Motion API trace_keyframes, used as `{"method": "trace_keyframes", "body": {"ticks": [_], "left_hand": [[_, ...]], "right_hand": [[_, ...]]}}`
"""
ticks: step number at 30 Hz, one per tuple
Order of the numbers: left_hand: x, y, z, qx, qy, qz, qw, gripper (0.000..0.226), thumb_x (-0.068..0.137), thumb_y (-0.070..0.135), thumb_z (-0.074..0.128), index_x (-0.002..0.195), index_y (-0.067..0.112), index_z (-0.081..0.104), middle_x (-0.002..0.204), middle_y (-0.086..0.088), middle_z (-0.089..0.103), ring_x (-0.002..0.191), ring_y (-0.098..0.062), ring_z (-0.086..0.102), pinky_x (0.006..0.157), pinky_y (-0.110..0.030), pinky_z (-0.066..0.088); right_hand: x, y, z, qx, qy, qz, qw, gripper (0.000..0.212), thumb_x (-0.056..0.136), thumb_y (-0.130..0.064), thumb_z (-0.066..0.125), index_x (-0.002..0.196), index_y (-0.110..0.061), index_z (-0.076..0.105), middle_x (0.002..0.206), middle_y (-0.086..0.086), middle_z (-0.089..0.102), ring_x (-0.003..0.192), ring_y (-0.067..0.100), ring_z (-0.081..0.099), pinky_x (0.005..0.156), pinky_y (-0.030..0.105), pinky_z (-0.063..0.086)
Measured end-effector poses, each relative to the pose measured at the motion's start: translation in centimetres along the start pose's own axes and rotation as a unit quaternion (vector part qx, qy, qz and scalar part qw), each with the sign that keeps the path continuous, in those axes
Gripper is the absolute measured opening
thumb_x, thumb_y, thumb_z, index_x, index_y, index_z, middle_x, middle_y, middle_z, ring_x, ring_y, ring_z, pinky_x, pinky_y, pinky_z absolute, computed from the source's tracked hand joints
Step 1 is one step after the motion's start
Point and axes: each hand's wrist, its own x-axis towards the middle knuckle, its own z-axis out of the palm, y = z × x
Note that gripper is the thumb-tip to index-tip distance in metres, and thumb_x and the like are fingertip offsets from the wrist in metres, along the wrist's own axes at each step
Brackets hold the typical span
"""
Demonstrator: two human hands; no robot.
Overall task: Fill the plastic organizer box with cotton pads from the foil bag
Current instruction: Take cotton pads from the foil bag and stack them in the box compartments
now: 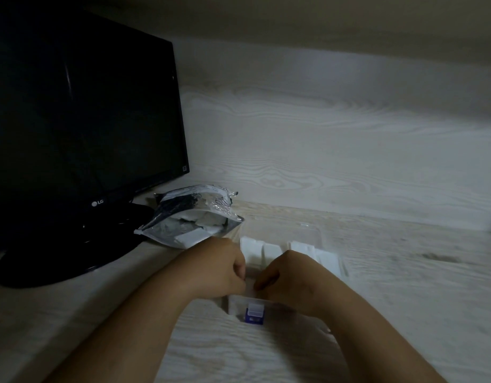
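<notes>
Near six o'clock on the surface (404, 299), the left hand (219, 268) and right hand (287, 275) meet over the clear box (319, 236). Each curled grip pinches one cotton pad (250, 284). The foil bag (194, 217) lies at eleven o'clock from the box.

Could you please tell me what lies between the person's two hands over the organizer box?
In the head view, a white cotton pad lies between the left hand and right hand, both apparently pinching it.

Your view is dim and soft; light falls brightest at centre right, the black glossy monitor (81, 111) darkens the upper left, edges bow.
</notes>
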Motion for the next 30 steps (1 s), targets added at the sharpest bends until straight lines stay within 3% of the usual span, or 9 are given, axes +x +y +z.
{"method": "trace_keyframes", "body": {"ticks": [3,6,8,11,15,18,20,24,30], "left_hand": [[-0.3,-0.4,-1.3,-0.112,0.009,0.004,0.994,0.005,0.078,0.021,0.074,0.076,0.025,0.076,0.053,0.025,0.059,0.054,0.009,0.054,0.053,-0.011,0.037],[0.3,-1.6,-2.4,-0.201,0.106,-0.039,0.973,0.012,0.08,0.014,0.073,0.079,0.026,0.076,0.056,0.016,0.062,0.053,0.007,0.056,0.052,-0.01,0.039],[0.9,-2.6,-2.2,-0.204,0.176,-0.072,0.96,0.019,0.081,0.011,0.069,0.076,0.029,0.073,0.059,0.009,0.06,0.058,-0.004,0.057,0.057,-0.02,0.044],[1.7,-3.7,-1.5,-0.129,0.21,-0.103,0.963,0.027,0.086,0.007,0.057,0.081,0.03,0.071,0.078,0.007,0.066,0.07,-0.011,0.059,0.062,-0.02,0.043],[1.5,-4.2,-0.5,0.011,0.126,-0.088,0.988,0.042,0.086,0.001,0.05,0.103,0.034,0.071,0.113,0.004,0.066,0.102,-0.013,0.06,0.088,-0.025,0.048],[1.3,-4.3,0.0,0.129,0.035,-0.059,0.989,0.048,0.088,0.006,0.051,0.12,0.04,0.064,0.122,0.0,0.053,0.12,-0.021,0.05,0.102,-0.034,0.043],[1.2,-4.4,0.1,0.151,0.024,-0.055,0.987,0.038,0.09,0.015,0.054,0.118,0.039,0.063,0.121,-0.001,0.051,0.121,-0.023,0.047,0.102,-0.036,0.042],[1.4,-4.7,0.3,0.188,0.021,-0.051,0.981,0.007,0.087,0.023,0.058,0.09,0.03,0.058,0.113,0.0,0.049,0.116,-0.021,0.045,0.099,-0.034,0.04],[1.6,-4.3,0.3,0.031,0.107,-0.038,0.993,0.03,0.085,0.012,0.06,0.072,0.029,0.038,0.08,0.006,0.055,0.079,-0.017,0.055,0.065,-0.032,0.04]], "right_hand": [[-0.2,0.2,-0.4,0.014,0.009,-0.002,1.0,0.02,0.082,-0.017,0.066,0.092,-0.03,0.078,0.087,-0.01,0.073,0.079,0.003,0.065,0.078,0.021,0.055],[-0.3,0.1,-0.8,0.052,0.033,-0.008,0.998,0.022,0.082,-0.013,0.065,0.087,-0.03,0.078,0.072,-0.008,0.072,0.061,0.003,0.064,0.063,0.018,0.054],[-0.4,0.0,-0.9,0.071,0.048,-0.018,0.996,0.019,0.083,-0.014,0.064,0.086,-0.029,0.076,0.061,-0.006,0.069,0.051,0.003,0.061,0.06,0.02,0.054],[-0.4,-0.1,-0.9,0.092,0.074,-0.029,0.993,0.016,0.085,-0.017,0.062,0.08,-0.029,0.073,0.055,-0.005,0.066,0.046,0.003,0.059,0.059,0.021,0.054],[-0.2,-0.2,-0.9,0.112,0.103,-0.032,0.988,0.019,0.084,-0.017,0.064,0.075,-0.031,0.072,0.051,-0.012,0.062,0.044,-0.004,0.055,0.058,0.017,0.048],[-0.1,-0.1,-0.8,0.119,0.121,-0.03,0.985,0.016,0.083,-0.017,0.064,0.077,-0.027,0.076,0.054,-0.014,0.063,0.048,-0.003,0.056,0.062,0.024,0.054],[-0.1,-0.1,-0.8,0.121,0.126,-0.03,0.984,0.016,0.082,-0.018,0.065,0.077,-0.028,0.076,0.057,-0.014,0.064,0.053,-0.002,0.059,0.067,0.025,0.056],[0.1,0.0,-0.7,0.127,0.128,-0.038,0.983,0.016,0.082,-0.019,0.067,0.075,-0.031,0.074,0.055,-0.019,0.062,0.053,-0.003,0.058,0.066,0.022,0.055],[0.2,0.2,-0.8,0.139,0.139,-0.028,0.98,0.012,0.082,-0.019,0.067,0.078,-0.025,0.076,0.057,-0.011,0.064,0.053,-0.001,0.059,0.064,0.023,0.054]]}}
